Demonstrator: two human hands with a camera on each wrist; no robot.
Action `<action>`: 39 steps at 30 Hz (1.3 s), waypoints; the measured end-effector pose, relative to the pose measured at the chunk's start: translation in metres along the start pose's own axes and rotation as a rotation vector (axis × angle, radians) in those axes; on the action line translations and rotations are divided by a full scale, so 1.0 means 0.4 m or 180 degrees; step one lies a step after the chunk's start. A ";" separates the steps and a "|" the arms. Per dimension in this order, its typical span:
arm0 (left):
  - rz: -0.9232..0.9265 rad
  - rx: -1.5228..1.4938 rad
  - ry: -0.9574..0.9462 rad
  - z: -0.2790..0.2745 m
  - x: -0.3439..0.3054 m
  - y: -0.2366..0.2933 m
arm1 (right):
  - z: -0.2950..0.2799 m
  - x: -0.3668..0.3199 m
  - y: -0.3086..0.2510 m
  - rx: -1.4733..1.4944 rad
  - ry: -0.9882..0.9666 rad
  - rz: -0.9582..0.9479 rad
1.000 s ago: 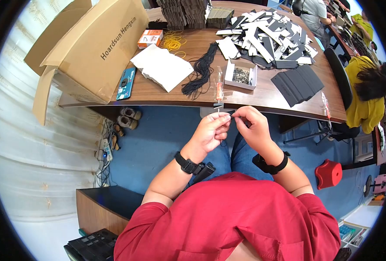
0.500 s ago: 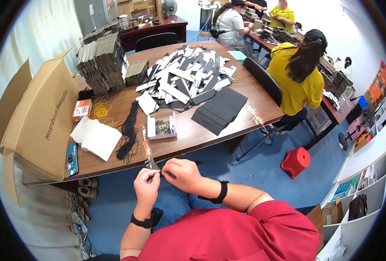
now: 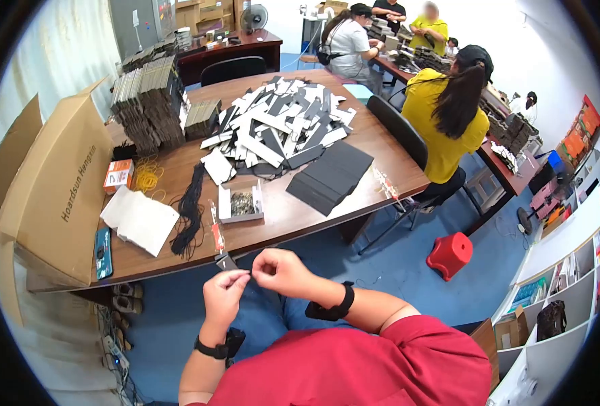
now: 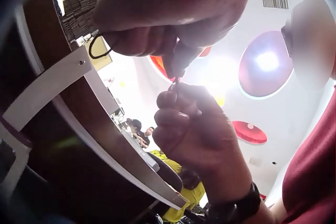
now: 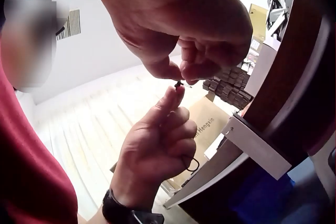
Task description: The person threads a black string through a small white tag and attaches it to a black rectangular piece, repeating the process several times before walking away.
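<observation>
In the head view my left hand (image 3: 223, 298) and right hand (image 3: 285, 272) meet fingertip to fingertip, just off the near table edge. Thumb and forefinger of the left hand pinch a thin black cord, and a loop of the cord (image 4: 91, 48) sticks out past its curled fingers. A small dark knot (image 5: 178, 85) shows between the two hands in the right wrist view. My right hand pinches the cord right above the knot, its other fingers curled. Beside the hands, a card strip with a small hole (image 5: 257, 148) juts out from the table edge.
On the table (image 3: 300, 227) lie a pile of black and white strips (image 3: 273, 128), a box of small metal parts (image 3: 240, 203), black cords (image 3: 190, 216), dark card sheets (image 3: 330, 177) and white paper (image 3: 139, 218). A large carton (image 3: 56, 189) stands left; a red stool (image 3: 449, 256) right.
The head view has swung up and right, bringing more of the room in. The hands stay together; the right fingers, looser half a second ago, now form a rounded pinch beside the left fingertips.
</observation>
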State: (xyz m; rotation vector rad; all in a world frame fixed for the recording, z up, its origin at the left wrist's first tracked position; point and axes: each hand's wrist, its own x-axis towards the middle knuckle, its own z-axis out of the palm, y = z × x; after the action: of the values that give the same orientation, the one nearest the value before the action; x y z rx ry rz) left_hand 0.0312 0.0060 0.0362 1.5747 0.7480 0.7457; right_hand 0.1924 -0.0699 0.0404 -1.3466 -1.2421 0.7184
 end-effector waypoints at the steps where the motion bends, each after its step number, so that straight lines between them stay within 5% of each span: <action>1: 0.0175 0.0149 0.0068 -0.002 0.009 0.005 | -0.007 0.005 -0.005 0.0067 0.0066 0.0030; 7: 0.0322 -0.0193 -0.0160 -0.015 0.026 0.022 | -0.012 0.029 -0.021 -0.0635 0.0325 -0.0640; 17: 0.0100 -0.0836 0.0042 0.000 0.016 0.017 | -0.012 0.028 -0.042 -0.0711 0.0022 -0.0484; 30: 0.1626 0.1870 0.0743 0.016 0.037 -0.015 | 0.003 0.039 0.013 -0.1281 0.0072 -0.0780; 39: 0.2186 0.2386 0.0754 0.013 0.046 -0.027 | -0.006 0.034 0.014 -0.1290 -0.0056 -0.0581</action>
State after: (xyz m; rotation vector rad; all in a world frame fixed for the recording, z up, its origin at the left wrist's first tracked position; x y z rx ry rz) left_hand 0.0457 0.0189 0.0261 2.5161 0.6910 1.2536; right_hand 0.1998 -0.0570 0.0389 -1.5262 -1.5592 0.3604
